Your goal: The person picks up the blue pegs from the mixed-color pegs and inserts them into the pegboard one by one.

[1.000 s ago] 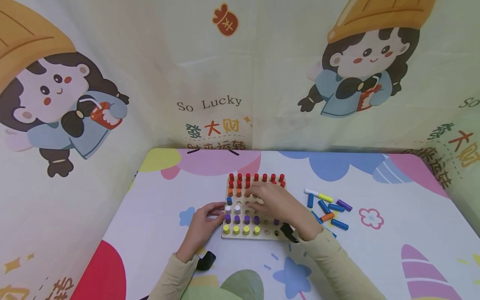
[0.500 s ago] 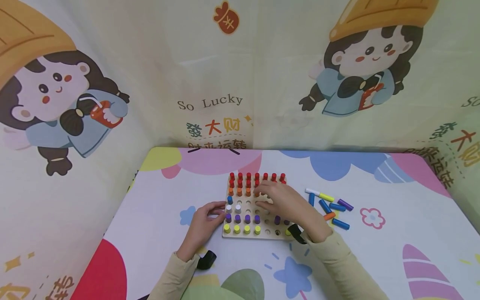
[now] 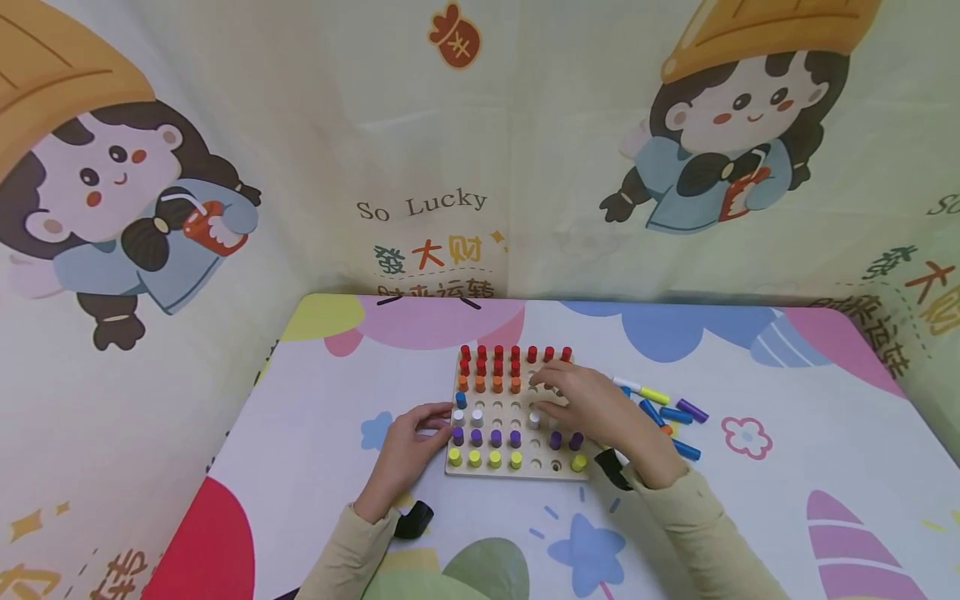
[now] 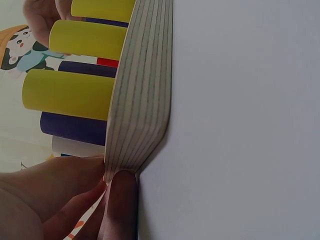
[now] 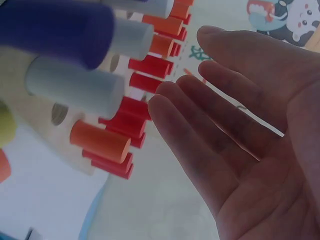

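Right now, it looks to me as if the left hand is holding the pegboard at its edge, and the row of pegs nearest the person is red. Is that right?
Not quite: the nearest row is of yellow pegs, not red ones, as the head view shows. The left hand does hold the pegboard at its edge.

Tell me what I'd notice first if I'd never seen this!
Probably the two big cartoons on the walls, one left, one right. Then the board on the table, with red pegs in its far rows and yellow pegs in its nearest. The left hand grips its left edge.
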A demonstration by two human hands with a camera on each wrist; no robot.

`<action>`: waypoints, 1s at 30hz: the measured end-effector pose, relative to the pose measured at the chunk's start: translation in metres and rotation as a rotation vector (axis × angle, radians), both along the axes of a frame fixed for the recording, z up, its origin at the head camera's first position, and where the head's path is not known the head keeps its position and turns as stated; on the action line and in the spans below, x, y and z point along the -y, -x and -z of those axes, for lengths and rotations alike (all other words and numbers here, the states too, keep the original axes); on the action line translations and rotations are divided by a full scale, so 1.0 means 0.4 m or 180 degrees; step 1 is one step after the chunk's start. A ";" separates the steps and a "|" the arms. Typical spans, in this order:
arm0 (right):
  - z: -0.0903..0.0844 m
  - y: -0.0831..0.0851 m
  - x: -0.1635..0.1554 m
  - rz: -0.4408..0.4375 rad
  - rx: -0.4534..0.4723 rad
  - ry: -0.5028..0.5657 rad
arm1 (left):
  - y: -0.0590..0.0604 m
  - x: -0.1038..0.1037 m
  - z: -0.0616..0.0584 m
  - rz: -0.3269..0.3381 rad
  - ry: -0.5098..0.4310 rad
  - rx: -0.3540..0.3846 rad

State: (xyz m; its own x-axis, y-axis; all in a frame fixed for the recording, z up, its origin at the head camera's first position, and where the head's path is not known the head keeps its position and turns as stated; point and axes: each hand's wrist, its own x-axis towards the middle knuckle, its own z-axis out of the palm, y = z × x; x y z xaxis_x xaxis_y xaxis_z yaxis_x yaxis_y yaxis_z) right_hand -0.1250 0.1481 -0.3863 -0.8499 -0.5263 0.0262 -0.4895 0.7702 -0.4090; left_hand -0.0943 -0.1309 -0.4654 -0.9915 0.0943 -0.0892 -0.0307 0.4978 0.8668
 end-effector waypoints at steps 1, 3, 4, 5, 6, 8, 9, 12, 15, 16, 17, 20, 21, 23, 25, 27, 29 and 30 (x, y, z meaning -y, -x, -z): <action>0.001 -0.001 -0.003 0.0028 0.0023 0.0010 | 0.000 0.000 0.000 -0.0001 0.0001 0.0005; 0.003 -0.002 -0.009 0.0104 0.0073 0.0009 | 0.000 0.001 0.001 -0.0001 0.0005 0.0010; 0.004 -0.003 -0.013 0.0138 0.0089 0.0005 | 0.000 0.001 0.001 -0.0001 0.0005 0.0013; 0.004 -0.004 -0.017 0.0164 0.0089 0.0005 | 0.001 0.001 0.001 -0.0001 0.0005 0.0015; 0.004 -0.004 -0.020 0.0176 0.0061 0.0000 | 0.001 0.001 0.001 -0.0002 0.0006 0.0017; 0.004 -0.006 -0.028 0.0205 0.0001 -0.0001 | 0.001 0.002 0.001 -0.0001 0.0007 0.0018; 0.003 -0.007 -0.031 0.0222 -0.0033 -0.0003 | 0.002 0.002 0.001 -0.0001 0.0005 0.0018; 0.002 -0.010 -0.042 0.0298 -0.0072 0.0006 | 0.002 0.002 0.001 -0.0001 0.0006 0.0015; 0.003 -0.011 -0.051 0.0406 -0.0033 0.0029 | 0.002 0.002 0.001 0.0001 0.0008 0.0004; 0.004 -0.011 -0.055 0.0436 -0.0026 0.0038 | 0.002 0.002 0.001 0.0002 0.0007 0.0000; 0.006 -0.011 -0.060 0.0448 -0.0028 0.0053 | 0.002 0.002 0.002 0.0003 0.0006 -0.0005; 0.011 -0.011 -0.072 0.0466 -0.0079 0.0112 | 0.002 0.002 0.003 0.0008 0.0006 -0.0023; 0.014 -0.010 -0.075 0.0459 -0.0104 0.0128 | 0.002 0.002 0.003 0.0010 0.0006 -0.0024; 0.018 -0.010 -0.083 0.0457 -0.0138 0.0162 | 0.002 0.002 0.003 0.0014 0.0013 -0.0026; 0.019 -0.012 -0.088 0.0501 -0.0141 0.0180 | 0.002 0.003 0.004 0.0016 0.0014 -0.0029; 0.018 -0.014 -0.092 0.0553 -0.0120 0.0187 | 0.001 0.003 0.004 0.0016 0.0005 -0.0031; 0.017 -0.015 -0.096 0.0640 -0.0072 0.0189 | 0.001 0.003 0.003 0.0016 -0.0008 -0.0034; 0.016 -0.015 -0.099 0.0677 -0.0053 0.0183 | 0.000 0.003 0.003 0.0015 -0.0015 -0.0032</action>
State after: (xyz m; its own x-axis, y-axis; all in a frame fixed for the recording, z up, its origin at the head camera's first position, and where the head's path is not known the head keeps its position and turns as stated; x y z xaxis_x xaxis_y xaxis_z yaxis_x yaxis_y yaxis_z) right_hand -0.1190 0.1876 -0.3929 -0.9408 -0.3324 0.0661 -0.3256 0.8324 -0.4484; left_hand -0.0945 -0.1320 -0.4667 -0.9919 0.0992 -0.0788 -0.0197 0.4937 0.8694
